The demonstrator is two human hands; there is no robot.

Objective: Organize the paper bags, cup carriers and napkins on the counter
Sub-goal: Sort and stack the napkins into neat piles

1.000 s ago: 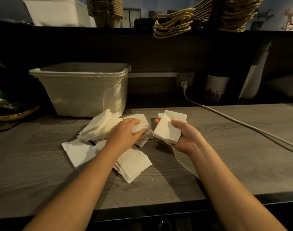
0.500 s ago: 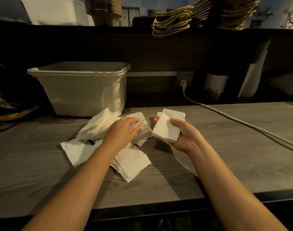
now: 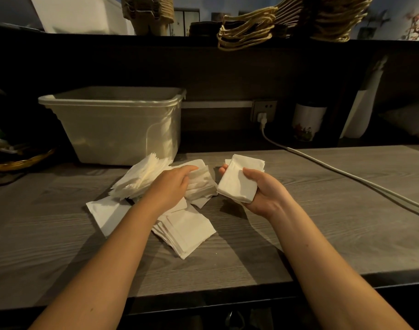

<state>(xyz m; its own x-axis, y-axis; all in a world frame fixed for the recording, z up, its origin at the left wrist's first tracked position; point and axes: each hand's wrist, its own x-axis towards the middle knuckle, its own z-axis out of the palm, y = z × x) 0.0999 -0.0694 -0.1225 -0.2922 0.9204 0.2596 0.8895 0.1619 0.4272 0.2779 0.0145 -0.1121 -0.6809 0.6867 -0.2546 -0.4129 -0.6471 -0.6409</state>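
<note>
Right hand [image 3: 265, 194]: fingers and thumb curled round a neat stack of white folded paper napkins [image 3: 237, 186]; held over the grey wood-grain desk [image 3: 298, 234], right of centre
Left hand [image 3: 170, 186]: rests on a loose heap of white napkins [image 3: 141, 177]; one finger stretched along the top of a small stack [image 3: 201, 186]; other fingers hidden, so I cannot tell whether they grip
Heap: spread left of centre on the desk; just near of the translucent plastic tub [image 3: 113, 125]
Cable: white power cable [image 3: 346, 177] crosses the desk's far right
</note>
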